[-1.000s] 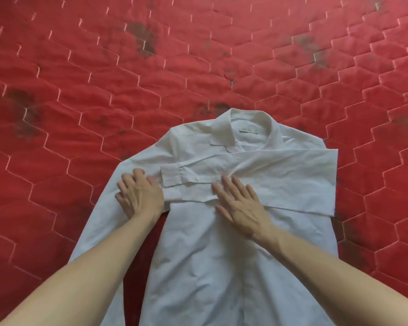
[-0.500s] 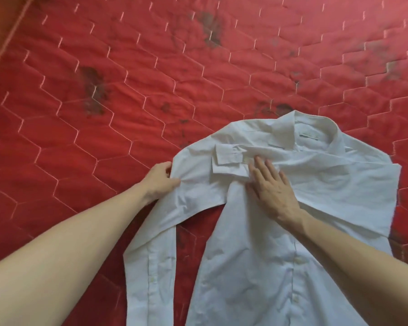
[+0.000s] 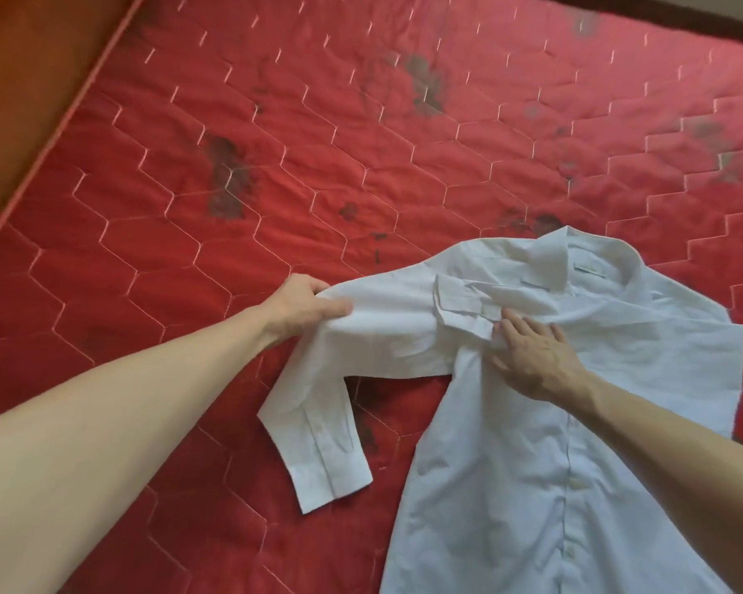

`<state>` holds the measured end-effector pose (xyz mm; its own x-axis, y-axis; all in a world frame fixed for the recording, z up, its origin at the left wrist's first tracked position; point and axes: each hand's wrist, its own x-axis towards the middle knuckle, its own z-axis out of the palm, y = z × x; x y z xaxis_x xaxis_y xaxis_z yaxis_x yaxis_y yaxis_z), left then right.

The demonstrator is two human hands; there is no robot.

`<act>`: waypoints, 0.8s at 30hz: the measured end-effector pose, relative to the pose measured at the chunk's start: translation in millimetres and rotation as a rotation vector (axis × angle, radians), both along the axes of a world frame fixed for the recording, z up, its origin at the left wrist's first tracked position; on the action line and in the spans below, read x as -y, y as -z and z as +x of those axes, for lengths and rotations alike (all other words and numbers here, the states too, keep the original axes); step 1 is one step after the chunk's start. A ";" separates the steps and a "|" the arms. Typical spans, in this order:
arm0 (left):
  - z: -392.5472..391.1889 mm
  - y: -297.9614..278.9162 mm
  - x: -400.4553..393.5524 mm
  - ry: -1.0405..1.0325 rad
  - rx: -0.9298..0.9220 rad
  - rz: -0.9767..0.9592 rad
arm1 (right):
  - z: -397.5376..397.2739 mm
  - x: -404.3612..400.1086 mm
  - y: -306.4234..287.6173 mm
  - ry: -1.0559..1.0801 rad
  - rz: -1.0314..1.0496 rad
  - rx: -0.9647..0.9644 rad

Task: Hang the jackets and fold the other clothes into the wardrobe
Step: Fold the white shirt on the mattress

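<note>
- Big red quilted mattress [image 3: 318, 122] fills the view, hexagon stitching all over it, dark smudges scattered across the upper half, a wooden edge [image 3: 26, 79] running along the top-left corner.
- On it, right of centre, lies the white shirt [image 3: 554, 443], button placket facing up, collar [image 3: 593, 267] pointing away from the camera with a small label inside.
- One sleeve is folded flat across the chest, its cuff [image 3: 464, 308] lying just left of the collar.
- The other sleeve [image 3: 361, 349] stretches out to the left off the shirt body, bends at the elbow, and its buttoned cuff end [image 3: 331, 465] drops back onto the mattress near the shirt's side.
- Left hand [image 3: 305, 308] is closed around that sleeve at its bend, thumb over the cloth, lifting a bunch of it off the mattress.
- Right hand [image 3: 532, 358] lies flat and spread on the shirt's chest, fingertips [image 3: 505, 325] touching the folded cuff, pinning it down, gripping nothing.
</note>
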<state>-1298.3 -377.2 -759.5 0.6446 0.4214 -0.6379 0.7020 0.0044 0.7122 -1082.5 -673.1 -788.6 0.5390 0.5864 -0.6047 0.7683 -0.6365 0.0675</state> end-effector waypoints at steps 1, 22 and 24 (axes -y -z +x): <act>-1.6 -2.6 -6.0 0.023 0.000 0.026 | 1.8 -1.8 -2.6 -0.005 -0.026 -0.008; -98.3 -36.4 -106.5 0.883 -0.441 0.697 | -43.7 -37.4 -2.4 -0.139 -0.231 0.002; -112.7 -41.8 -122.1 0.772 -0.426 0.655 | -46.3 -41.7 -5.8 -0.120 -0.261 -0.005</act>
<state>-1410.9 -255.1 -717.7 0.6608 0.3373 -0.6706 0.5417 -0.8327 0.1150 -1128.8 -631.3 -782.8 0.4716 0.4697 -0.7463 0.8378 -0.5026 0.2131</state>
